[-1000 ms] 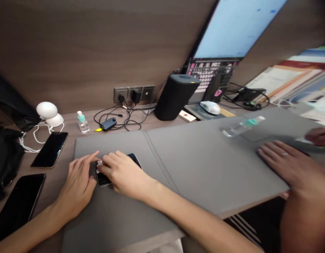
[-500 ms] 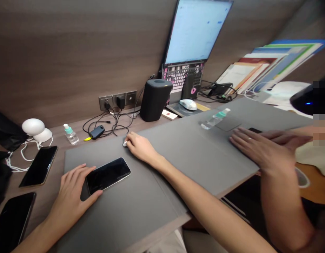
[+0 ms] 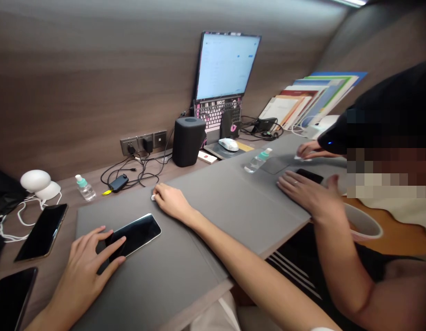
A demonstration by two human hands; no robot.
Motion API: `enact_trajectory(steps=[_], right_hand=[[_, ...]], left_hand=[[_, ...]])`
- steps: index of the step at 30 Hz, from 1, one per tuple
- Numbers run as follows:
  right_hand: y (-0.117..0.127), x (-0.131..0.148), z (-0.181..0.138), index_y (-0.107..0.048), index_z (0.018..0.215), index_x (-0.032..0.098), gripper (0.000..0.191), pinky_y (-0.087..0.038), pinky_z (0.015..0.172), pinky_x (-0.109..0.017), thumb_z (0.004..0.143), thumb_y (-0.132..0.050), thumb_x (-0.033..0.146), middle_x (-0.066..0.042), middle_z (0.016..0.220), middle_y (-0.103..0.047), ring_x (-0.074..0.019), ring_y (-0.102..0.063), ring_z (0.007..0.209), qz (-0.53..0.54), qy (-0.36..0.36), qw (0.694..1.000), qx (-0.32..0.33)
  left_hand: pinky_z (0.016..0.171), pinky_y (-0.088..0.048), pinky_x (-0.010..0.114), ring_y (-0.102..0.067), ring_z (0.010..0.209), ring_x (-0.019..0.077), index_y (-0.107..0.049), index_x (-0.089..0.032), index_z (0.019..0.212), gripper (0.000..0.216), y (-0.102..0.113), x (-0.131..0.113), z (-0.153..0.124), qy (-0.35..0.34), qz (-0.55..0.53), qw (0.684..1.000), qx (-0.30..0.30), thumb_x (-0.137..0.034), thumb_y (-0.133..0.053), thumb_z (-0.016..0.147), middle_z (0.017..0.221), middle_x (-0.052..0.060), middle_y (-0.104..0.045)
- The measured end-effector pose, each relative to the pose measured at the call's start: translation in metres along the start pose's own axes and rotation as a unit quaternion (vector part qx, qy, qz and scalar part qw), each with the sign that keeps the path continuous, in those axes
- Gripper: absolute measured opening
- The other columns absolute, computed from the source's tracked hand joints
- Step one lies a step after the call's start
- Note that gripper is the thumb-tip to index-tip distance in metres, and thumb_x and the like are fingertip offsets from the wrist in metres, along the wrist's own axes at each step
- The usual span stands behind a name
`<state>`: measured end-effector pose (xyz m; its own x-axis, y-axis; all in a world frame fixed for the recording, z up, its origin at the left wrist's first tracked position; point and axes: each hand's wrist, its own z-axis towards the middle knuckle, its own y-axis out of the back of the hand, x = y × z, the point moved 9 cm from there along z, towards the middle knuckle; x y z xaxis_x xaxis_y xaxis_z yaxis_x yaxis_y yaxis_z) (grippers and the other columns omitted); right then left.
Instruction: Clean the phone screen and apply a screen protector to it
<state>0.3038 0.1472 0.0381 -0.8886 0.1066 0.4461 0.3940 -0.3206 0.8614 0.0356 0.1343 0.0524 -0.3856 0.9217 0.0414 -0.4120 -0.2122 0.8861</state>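
A smartphone (image 3: 142, 233) with a dark screen lies face up on the grey desk mat (image 3: 158, 280). Spread across its left end is my left hand (image 3: 87, 257), thumb at the near edge and fingertips at the far edge, with the index finger over the glass. My right hand (image 3: 169, 200) rests at the mat's far edge, fingers curled around a small white wad (image 3: 153, 197), mostly hidden, perhaps tissue or cloth. Two more phones, one dark phone (image 3: 43, 232) and another dark phone (image 3: 13, 299), lie to the left of my left hand.
Along the wall are a spray bottle (image 3: 85, 188), black cables (image 3: 144, 168), a black speaker (image 3: 188, 142) and a laptop (image 3: 218, 110). A second spray bottle (image 3: 257, 161) lies tilted on the mat. At right, a co-worker's hand (image 3: 309, 193) is beside a dark phone (image 3: 310, 175).
The view has shifted, showing more wall and the co-worker's other hand with something white. My left index finger has moved over the phone's screen. My right hand stays at the mat's far edge.
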Motion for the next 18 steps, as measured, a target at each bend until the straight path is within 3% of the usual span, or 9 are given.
enact_trajectory(steps=[7,18], right_hand=[[-0.001,0.000,0.001,-0.064,0.100,0.021,0.013,-0.036,0.072,-0.028,0.103,-0.051,0.021,-0.005,0.106,-0.071,-0.0187,-0.063,0.090,0.003,0.002,1.000,0.005],[0.000,-0.001,0.003,-0.065,0.101,0.021,0.016,-0.037,0.074,-0.028,0.104,-0.050,0.021,-0.005,0.109,-0.072,-0.0191,-0.065,0.093,0.013,0.010,1.000,0.019]], left_hand=[[0.109,-0.051,0.042,-0.058,0.139,0.0272,-0.055,-0.028,0.152,0.046,0.000,-0.014,-0.001,-0.061,-0.006,0.998,0.006,-0.030,-0.052,0.107,0.156,0.007,-0.058],[0.110,-0.054,0.042,-0.062,0.138,0.0272,-0.039,-0.022,0.164,0.061,0.002,-0.021,-0.001,-0.117,0.010,0.993,-0.008,-0.021,-0.053,0.104,0.154,0.009,-0.060]])
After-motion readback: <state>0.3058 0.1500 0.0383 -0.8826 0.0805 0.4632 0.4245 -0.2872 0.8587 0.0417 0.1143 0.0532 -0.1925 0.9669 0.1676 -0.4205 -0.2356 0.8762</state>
